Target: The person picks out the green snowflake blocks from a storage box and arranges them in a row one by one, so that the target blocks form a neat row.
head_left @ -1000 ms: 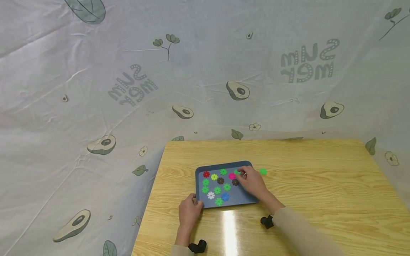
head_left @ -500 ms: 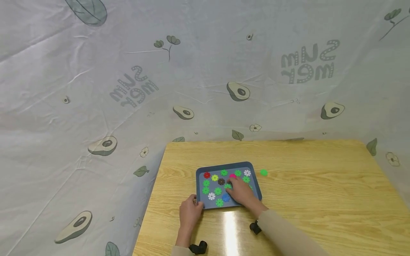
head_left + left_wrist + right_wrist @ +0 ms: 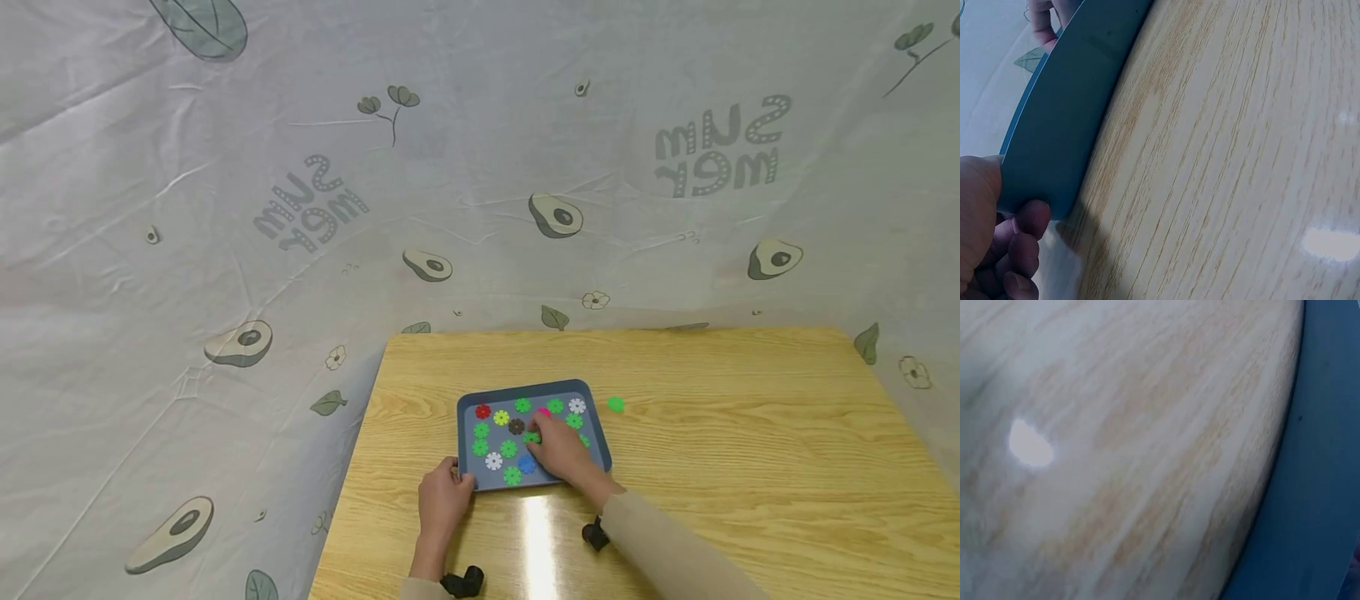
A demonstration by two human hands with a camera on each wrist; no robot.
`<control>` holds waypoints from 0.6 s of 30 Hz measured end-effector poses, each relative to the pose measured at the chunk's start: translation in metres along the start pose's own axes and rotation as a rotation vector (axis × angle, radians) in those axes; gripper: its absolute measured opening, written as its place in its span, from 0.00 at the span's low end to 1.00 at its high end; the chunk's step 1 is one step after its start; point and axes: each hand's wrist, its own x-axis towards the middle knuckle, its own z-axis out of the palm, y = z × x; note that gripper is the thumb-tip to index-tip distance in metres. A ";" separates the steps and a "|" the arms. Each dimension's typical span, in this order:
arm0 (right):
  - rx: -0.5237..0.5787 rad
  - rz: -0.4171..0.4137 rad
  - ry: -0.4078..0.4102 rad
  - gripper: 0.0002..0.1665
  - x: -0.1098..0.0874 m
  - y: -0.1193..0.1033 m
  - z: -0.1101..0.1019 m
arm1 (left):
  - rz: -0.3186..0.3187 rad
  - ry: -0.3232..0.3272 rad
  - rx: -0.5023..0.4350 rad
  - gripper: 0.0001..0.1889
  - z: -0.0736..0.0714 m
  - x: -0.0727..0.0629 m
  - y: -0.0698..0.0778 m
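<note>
My left hand (image 3: 446, 498) grips the front left corner of a blue-grey tray (image 3: 463, 446); in the left wrist view, the thumb lies over the rim of the tray (image 3: 1054, 125) with the fingers curled beneath. Flat, notched plastic snowflake discs are spread inside. Over the middle of the tray, my right hand (image 3: 562, 450) reaches down, thumb and index finger around a green disc (image 3: 532, 437). Whether it pinches the disc I cannot tell. A pink disc (image 3: 543, 412) is partly hidden by the fingers. Beside them lie a brown disc (image 3: 517, 427) and a blue disc (image 3: 527, 464).
Red (image 3: 483, 412), yellow (image 3: 501, 417), white (image 3: 493, 461) and several green discs share the tray. Another green disc (image 3: 616, 404) lies outside, right of the tray on the wooden table (image 3: 750, 433). A patterned curtain (image 3: 480, 167) hangs behind the table.
My right hand has moved left and toward the front, from the tray's back right to its middle, uncovering a white disc and green discs. The left hand stays at the corner.
</note>
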 end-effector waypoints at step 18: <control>0.155 -0.018 0.228 0.11 0.012 0.028 -0.068 | 0.025 0.014 0.001 0.14 0.000 0.000 0.000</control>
